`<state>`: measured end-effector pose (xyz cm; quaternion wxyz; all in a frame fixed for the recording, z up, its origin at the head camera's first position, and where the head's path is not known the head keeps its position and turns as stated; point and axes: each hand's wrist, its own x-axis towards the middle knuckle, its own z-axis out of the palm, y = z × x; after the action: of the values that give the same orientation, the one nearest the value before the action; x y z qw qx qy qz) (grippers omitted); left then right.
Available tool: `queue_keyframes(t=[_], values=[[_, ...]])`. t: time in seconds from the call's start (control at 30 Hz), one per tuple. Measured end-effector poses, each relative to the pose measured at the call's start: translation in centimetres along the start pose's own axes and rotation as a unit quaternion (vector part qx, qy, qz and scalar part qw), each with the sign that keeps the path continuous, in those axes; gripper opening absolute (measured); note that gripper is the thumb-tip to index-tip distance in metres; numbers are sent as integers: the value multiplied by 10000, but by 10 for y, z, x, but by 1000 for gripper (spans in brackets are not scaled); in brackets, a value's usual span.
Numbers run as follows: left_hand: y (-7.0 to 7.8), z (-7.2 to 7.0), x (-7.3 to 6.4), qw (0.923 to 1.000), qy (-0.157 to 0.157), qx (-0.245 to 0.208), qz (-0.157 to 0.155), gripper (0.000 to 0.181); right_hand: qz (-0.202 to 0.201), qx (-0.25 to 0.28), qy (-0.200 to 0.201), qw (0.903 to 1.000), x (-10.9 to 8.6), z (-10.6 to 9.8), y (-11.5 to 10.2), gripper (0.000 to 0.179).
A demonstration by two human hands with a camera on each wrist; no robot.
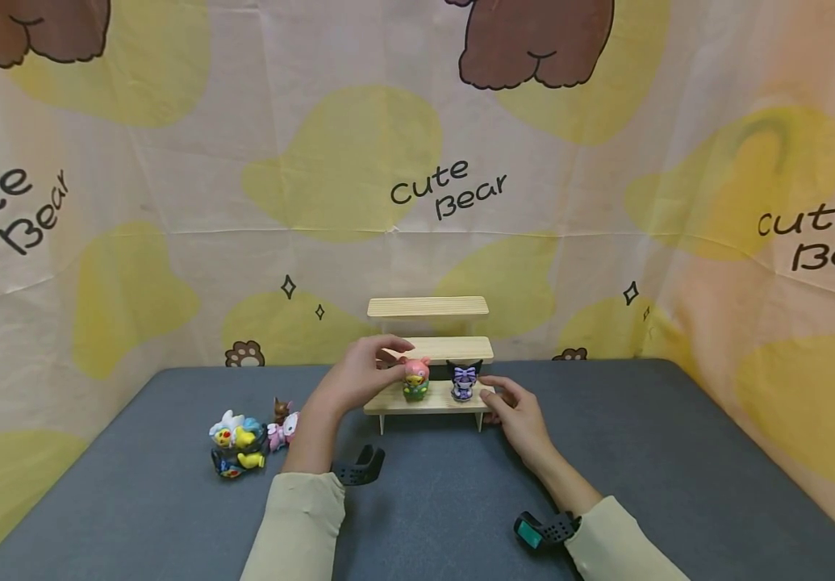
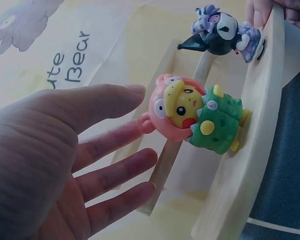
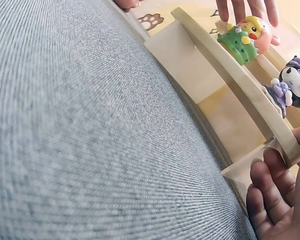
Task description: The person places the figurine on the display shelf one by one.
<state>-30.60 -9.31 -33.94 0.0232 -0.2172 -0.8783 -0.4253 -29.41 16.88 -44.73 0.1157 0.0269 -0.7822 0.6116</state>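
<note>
- L hand (image 1: 359, 373): released, fingers loose; thumb & fingertips right by head of pink-hooded fig (image 1: 416, 379), on L side of shelf (image 1: 427, 307); can't tell if touching.
- Pink-hooded fig: upright on shelf's lowest tier, btwn both hands, nearer L one.
- R hand (image 1: 522, 415): gripping R end of shelf's lowest tier, just beside black-purple fig (image 1: 464, 382), upright on same tier.
- Other figs (image 1: 244, 438): clustered on counter (image 1: 424, 516), L of shelf, apart from it.
- Printed cloth (image 1: 330, 161): behind shelf.
</note>
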Motion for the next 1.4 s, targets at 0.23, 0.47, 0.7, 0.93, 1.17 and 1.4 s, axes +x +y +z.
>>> queue_keyframes(t=[0.23, 0.47, 0.7, 0.93, 1.17, 1.4], values=[[3, -3, -1, 9999, 66, 76, -42, 33, 52, 8, -1, 10000, -1, 0, -1, 28], [7, -8, -4, 9995, 170, 275, -26, 36, 49, 47, 1, 10000, 0, 1, -2, 28], [6, -13, -9, 9986, 235, 482, -28, 35, 57, 47, -2, 10000, 1, -1, 0, 28], [-10, -32, -31, 9929, 270, 1085, -401, 35, -88, -69, -14, 9999, -1, 1, 0, 28], [-21, -48, -48, 9880, 237, 1468, -421, 32, -21, -83, -17, 10000, -1, 1, -1, 28], [-33, -63, -64, 9823, 201, 1782, -539, 31, 10, -104, -26, 9999, -2, 1, -2, 28]])
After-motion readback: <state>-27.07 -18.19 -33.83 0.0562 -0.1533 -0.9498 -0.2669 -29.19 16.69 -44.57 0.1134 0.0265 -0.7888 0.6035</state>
